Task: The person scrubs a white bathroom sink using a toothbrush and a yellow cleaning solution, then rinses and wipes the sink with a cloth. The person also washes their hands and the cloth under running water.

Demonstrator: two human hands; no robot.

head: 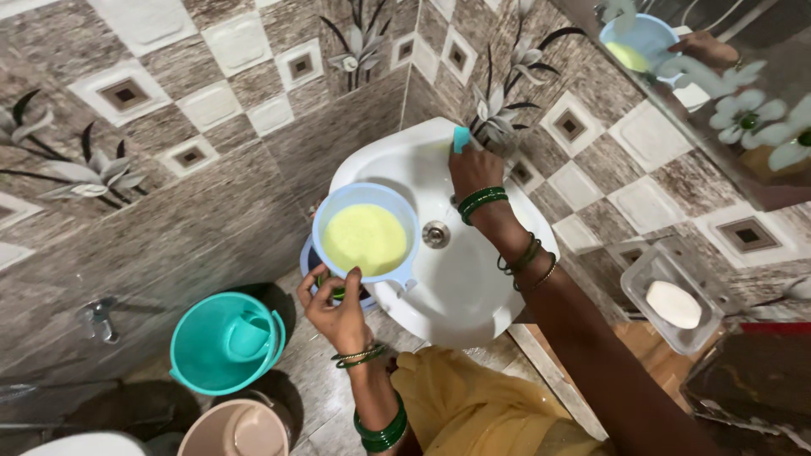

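My left hand (335, 311) grips the rim of a light blue bowl (365, 235) of pale yellow liquid, held over the left edge of a white wash basin (460, 279). My right hand (473, 173) reaches across the basin and presses a teal sponge (460, 138) against its far rim, near the tiled corner. Green bangles circle both wrists. The basin's metal drain (436, 234) shows between my two arms.
A teal bucket (221, 342) with a mug inside stands on the floor at lower left, with a beige bucket (235, 429) below it. A wall tap (100, 319) sticks out at left. A clear soap dish (672, 306) holding a white bar sits at right under a mirror (726, 76).
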